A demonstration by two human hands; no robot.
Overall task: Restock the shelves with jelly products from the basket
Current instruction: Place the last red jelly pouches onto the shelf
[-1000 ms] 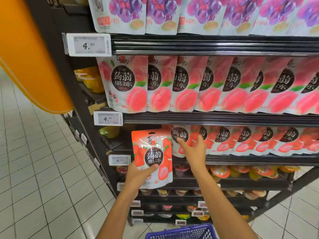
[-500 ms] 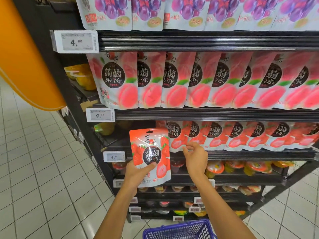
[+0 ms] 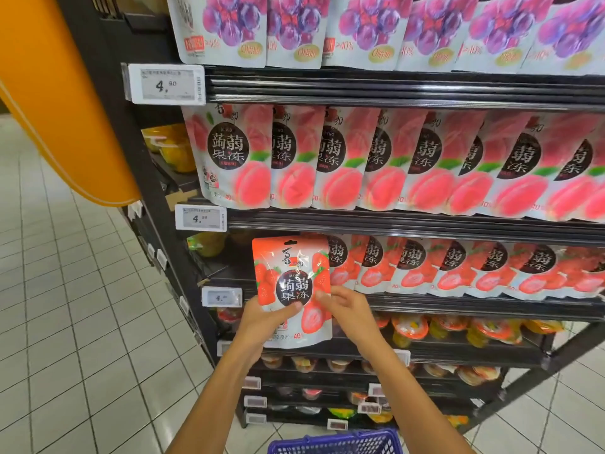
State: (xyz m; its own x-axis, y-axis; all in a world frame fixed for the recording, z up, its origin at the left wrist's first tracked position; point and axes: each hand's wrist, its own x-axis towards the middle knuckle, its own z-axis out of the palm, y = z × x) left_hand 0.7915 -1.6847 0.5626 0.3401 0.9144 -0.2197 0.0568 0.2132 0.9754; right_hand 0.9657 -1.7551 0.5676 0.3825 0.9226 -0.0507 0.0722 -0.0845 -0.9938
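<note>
Left hand and right hand grip strawberry pouch | price tag (reads 4.90)

shop | price tags reading 4.90 | stocked jelly pouches | blue basket

Strawberry pouch read "蒟蒻果冻" and "40", peach pouches bore "蒟蒻果冻", grape pouches showed "≥40%" and "0脂肪", upper price tag and middle price tag read "4.90"
</note>
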